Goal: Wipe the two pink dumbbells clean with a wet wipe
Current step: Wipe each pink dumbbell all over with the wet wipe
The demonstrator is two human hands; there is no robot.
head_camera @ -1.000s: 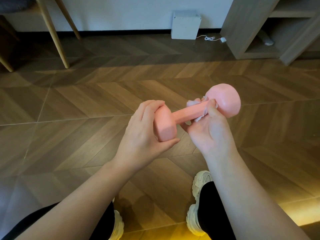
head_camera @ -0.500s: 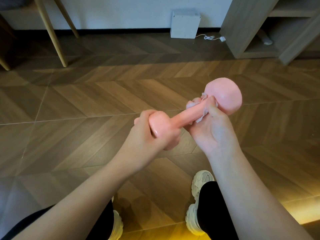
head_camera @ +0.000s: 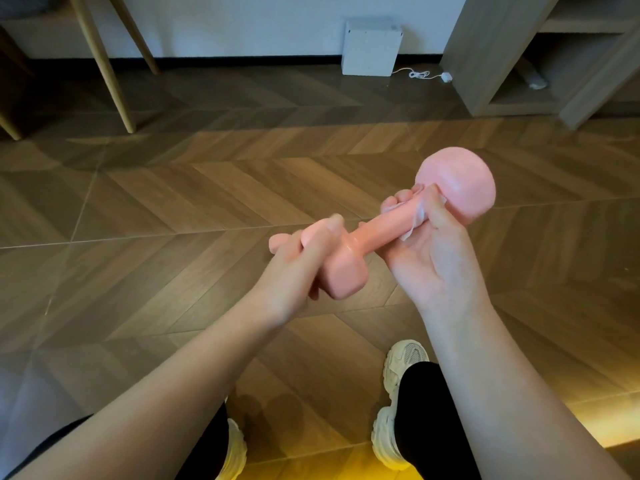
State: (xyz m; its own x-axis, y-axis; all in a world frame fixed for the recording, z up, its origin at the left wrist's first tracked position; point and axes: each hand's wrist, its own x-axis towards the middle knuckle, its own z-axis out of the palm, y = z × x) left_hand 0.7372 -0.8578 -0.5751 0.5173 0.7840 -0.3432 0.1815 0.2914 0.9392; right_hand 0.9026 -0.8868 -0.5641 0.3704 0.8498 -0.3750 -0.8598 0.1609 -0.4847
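One pink dumbbell [head_camera: 374,233] is held in the air above the floor, tilted up to the right. My left hand [head_camera: 294,268] grips its near, lower head. My right hand [head_camera: 433,251] wraps around the far end of the handle, just below the round upper head, with a white wet wipe [head_camera: 417,216] pressed between fingers and handle. Part of the wipe sticks out under my thumb. The handle looks shiny and wet near the lower head. No second dumbbell is in view.
Wooden chevron floor [head_camera: 173,202] lies below. Chair legs [head_camera: 104,64] stand at the back left. A white box [head_camera: 370,46] with a cable sits by the wall, and a grey shelf unit [head_camera: 519,64] is at the back right. My shoes [head_camera: 401,368] show below.
My left hand has turned the lower head, so the dumbbell has rotated and tilted steeper. My right hand with the wipe stays near the upper head.
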